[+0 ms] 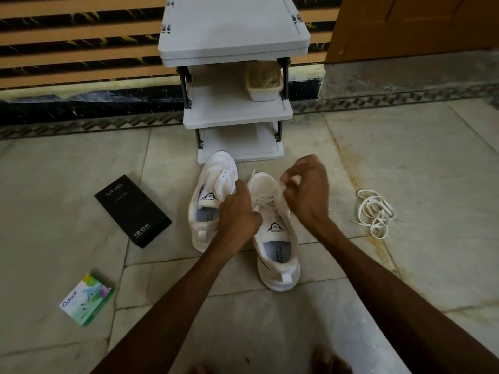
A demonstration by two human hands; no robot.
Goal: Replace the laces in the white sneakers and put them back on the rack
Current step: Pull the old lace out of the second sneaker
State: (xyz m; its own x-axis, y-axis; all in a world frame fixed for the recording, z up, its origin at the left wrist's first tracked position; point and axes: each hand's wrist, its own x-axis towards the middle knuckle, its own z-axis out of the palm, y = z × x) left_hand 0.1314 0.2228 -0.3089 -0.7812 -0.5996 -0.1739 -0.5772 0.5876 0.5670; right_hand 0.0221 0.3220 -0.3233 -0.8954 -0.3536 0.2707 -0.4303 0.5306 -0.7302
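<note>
We are sitting on a tiled floor (405, 157), looking down along our two bare arms. Toward the floor's near left corner a green carton (86, 299) is lying, with a black box (132, 210) farther in. In the middle, the first sneaker (208, 184) is lying with bare eyelets and no lace, its toe just before the white rack (235, 44), which is standing at the floor's far edge against the wall. Our left hand (237, 211) is curling its fingers around the threaded lace (266, 201) of the second sneaker (278, 247), just beside the first. Our right hand (305, 190) is pinching that lace's end above the toe. Toward the right, a loose lace (375, 211) is lying heaped, well apart. We are judging the job roughly midway. One sneaker is stripped and the other is being threaded or unthreaded, we cannot tell which. Neither is on the rack yet.
</note>
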